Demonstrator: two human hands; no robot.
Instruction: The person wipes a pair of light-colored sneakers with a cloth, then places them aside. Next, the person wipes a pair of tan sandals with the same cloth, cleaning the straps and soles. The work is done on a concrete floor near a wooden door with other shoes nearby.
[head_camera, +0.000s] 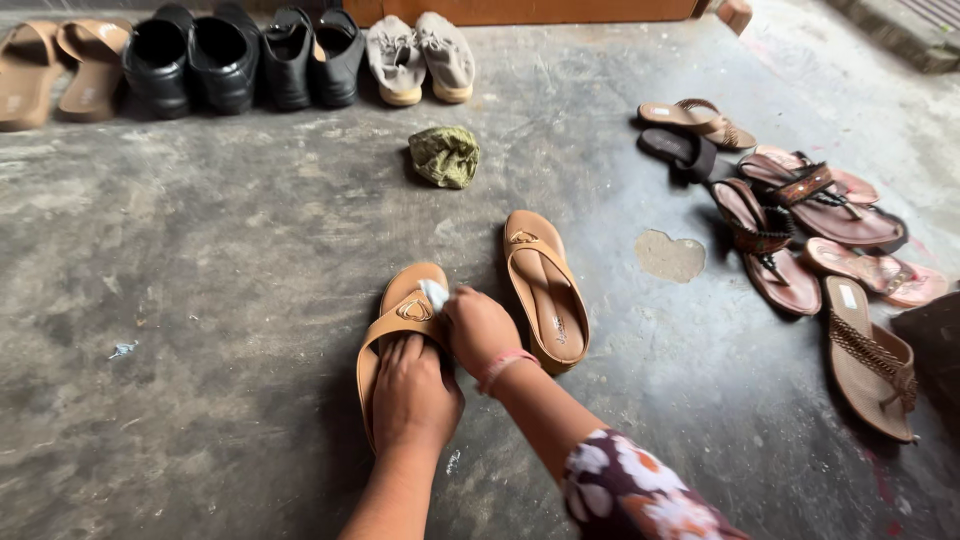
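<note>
on the grey concrete floor (200, 260), the left hand (412, 395) presses flat, fingers spread, on a tan sandal (400, 330), holding it down. the right hand (478, 328) pinches a small white cloth (435, 294) against the sandal's strap. its matching sandal (545, 288) lies just beside, a crumpled green rag (444, 156) farther off.

Left hand (412, 395) covers the rear footbed of the tan sandal (400, 330); its fingers sit under the strap, tips hidden. Right hand (480, 328) closes round a small white cloth (435, 294), mostly hidden. Both forearms cut off at bottom edge. Far-left tan sandals (45, 70) clipped by frame edge. Dark object (935, 340) at right edge unidentifiable.
</note>
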